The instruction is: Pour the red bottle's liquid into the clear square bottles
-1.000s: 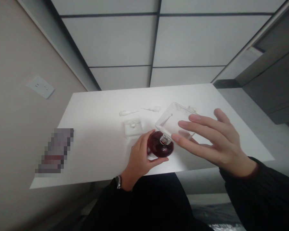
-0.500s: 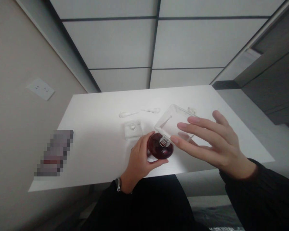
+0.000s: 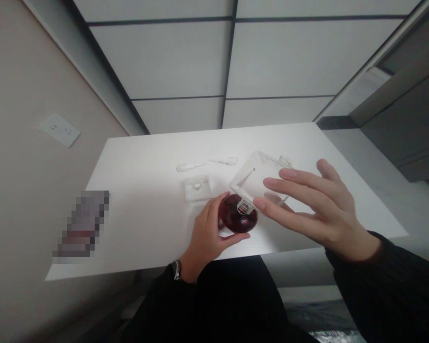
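Bottle [image 3: 232, 223] sits just below the frame's centre, my left hand [image 3: 209, 228] curled round its side; my right hand [image 3: 318, 209], fingers spread, holds the clear container [image 3: 253, 177] tilted over it. I judge steadiness matters most: container lined up, tilt slow, both grips firm.

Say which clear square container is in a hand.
The tilted container in the right hand, by the dark red vessel; the other container rests on the table.
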`<state>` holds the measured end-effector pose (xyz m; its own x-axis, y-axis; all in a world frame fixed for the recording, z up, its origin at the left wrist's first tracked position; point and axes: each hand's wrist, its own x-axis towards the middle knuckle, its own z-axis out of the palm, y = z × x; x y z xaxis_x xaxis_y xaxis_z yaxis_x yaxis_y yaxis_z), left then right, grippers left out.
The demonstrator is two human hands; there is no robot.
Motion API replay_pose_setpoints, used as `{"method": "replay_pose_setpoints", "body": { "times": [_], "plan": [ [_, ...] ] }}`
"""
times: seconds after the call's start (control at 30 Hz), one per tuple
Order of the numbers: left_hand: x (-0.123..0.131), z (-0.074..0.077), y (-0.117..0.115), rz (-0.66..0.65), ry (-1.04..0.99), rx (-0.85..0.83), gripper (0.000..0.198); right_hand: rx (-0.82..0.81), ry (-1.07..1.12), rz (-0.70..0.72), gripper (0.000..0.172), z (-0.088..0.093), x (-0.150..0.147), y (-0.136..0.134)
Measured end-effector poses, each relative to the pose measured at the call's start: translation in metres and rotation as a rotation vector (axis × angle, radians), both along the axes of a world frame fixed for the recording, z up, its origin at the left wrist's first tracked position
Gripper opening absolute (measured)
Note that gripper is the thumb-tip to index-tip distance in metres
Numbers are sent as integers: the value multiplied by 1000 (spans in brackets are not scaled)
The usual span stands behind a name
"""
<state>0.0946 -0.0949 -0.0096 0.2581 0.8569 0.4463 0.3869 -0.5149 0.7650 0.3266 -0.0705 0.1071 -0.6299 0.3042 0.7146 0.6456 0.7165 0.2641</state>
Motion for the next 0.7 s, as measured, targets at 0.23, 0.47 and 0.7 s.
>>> {"method": "replay_pose_setpoints", "body": {
  "times": [0.23, 0.47, 0.7],
  "plan": [
    [0, -1, 1, 2, -4, 9, 89, -17, 7, 5, 56, 1, 0, 0],
    [0, 0, 0, -3, -16, 0, 91, -5, 11, -16, 60, -1, 0, 0],
    [-1, 1, 0, -3, -4, -12, 93, -5, -7, -31, 61, 0, 1, 0]
  ]
}}
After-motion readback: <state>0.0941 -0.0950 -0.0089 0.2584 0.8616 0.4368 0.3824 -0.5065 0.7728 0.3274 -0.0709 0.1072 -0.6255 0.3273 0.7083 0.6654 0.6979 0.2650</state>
